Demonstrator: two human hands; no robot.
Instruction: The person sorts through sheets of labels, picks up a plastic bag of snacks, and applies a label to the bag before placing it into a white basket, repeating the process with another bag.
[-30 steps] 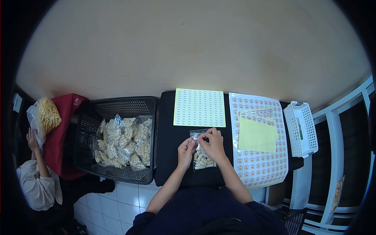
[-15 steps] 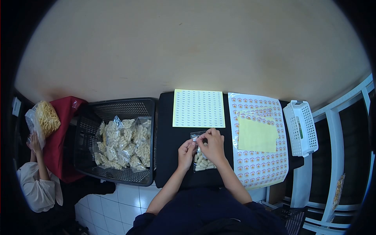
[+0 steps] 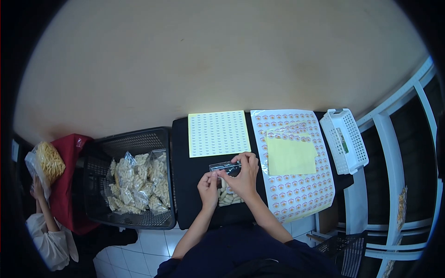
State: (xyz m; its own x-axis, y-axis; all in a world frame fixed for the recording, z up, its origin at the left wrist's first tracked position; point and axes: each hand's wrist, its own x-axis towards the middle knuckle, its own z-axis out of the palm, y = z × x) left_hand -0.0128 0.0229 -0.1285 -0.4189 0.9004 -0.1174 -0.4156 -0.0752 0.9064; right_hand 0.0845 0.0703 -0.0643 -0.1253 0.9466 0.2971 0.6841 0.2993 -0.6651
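Both hands had drifted toward 8 o'clock in my view. Fingers of the left hand [image 3: 208, 187] and right hand [image 3: 244, 175] were clamped on the top edge of the snack bag [image 3: 228, 198], which lay on the black worktop [image 3: 187, 185], with the basket [image 3: 97, 183] at 9 o'clock.

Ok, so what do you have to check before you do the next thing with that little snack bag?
1. Both hands on the bag: left hand and right hand pinch the top of the small clear bag. Ok.
2. Bag rests on the black mat, snacks down at its bottom end. Ok.
3. Top closed all the way across: fingers cover it. Cannot tell.
4. Sticker on the bag: too small to see. Cannot tell.
5. Yellow sticker sheet lies flat and uncovered just beyond the hands. Ok.
6. Black basket of filled bags stands right beside the mat. Ok.
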